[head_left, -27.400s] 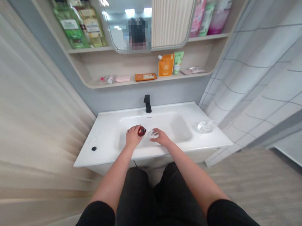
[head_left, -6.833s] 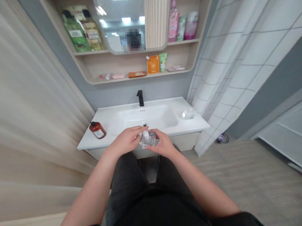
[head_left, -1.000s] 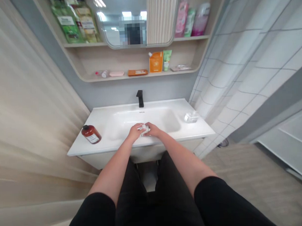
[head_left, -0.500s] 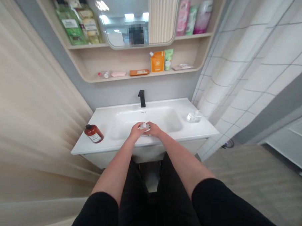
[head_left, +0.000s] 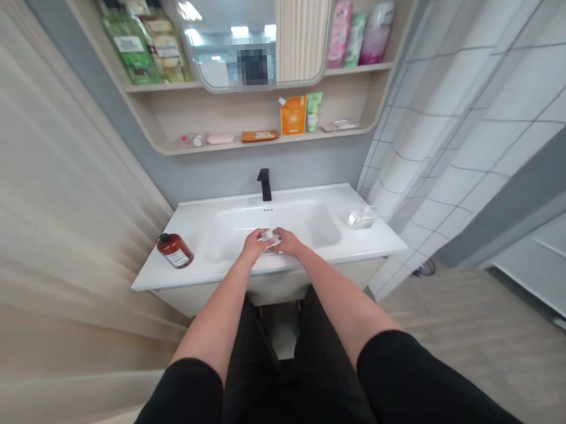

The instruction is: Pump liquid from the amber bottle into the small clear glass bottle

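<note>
Between both hands, over the front of the white sink basin point(head_left: 317, 226), is a small clear bottle point(head_left: 270, 237) with a whitish top. My left hand point(head_left: 254, 244) has its fingers closed around the bottle's left side. On the opposite side, my right hand point(head_left: 289, 242) grips it too. The fingers partly cover the bottle, so its full shape is hidden. Behind the basin rises a black faucet point(head_left: 265, 184).
An amber bottle point(head_left: 175, 251) with a black cap lies tilted in view at the counter's left. A clear container point(head_left: 361, 218) stands on the right. Above hangs a mirror cabinet with a shelf point(head_left: 214, 147) bearing an orange pouch point(head_left: 292, 116) and a green tube point(head_left: 313, 112).
The view has shifted very slightly. Both hands stay on the clear bottle in nearly the same place over the basin.
</note>
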{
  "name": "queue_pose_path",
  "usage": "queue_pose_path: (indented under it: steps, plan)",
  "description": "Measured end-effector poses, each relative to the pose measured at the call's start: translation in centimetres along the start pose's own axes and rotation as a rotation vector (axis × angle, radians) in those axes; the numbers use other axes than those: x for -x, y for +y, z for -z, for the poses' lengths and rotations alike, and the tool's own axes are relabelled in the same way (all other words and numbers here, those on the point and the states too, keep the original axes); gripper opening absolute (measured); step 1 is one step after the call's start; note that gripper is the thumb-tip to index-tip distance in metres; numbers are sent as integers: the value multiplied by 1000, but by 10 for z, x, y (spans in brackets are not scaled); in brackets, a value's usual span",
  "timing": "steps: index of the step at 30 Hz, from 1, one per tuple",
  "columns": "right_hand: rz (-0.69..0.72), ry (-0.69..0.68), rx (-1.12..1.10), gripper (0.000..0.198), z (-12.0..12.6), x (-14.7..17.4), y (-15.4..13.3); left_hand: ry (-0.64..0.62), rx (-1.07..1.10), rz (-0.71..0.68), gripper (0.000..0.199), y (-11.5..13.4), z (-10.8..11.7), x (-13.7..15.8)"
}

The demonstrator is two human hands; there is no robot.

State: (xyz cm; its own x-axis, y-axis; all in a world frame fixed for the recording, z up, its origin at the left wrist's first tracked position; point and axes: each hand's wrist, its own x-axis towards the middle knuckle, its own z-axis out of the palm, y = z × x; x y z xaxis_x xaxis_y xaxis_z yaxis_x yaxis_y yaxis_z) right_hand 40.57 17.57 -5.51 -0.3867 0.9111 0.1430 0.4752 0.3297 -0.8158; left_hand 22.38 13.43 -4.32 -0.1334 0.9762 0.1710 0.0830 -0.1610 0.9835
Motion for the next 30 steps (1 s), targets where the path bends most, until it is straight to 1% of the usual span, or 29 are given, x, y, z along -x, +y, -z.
queue_pose_path:
  steps: [8,13,17,20,24,30]
  plan:
    - [8,-6,4,67,1,-1,1,6,12,-25,45,0,-1,-1]
    - [27,5,33,69,0,-2,3,8,-25,0,46,2,-1,0]
    - [14,5,42,72,-1,-3,5,14,-27,18,47,2,0,0]
    - [11,7,40,74,-1,-3,5,25,-23,3,47,3,0,1]
    - [17,7,31,73,-1,-3,4,-1,-20,-11,45,4,0,2]
    - [26,-25,-10,66,0,-1,3,9,-35,-3,44,8,-1,3]
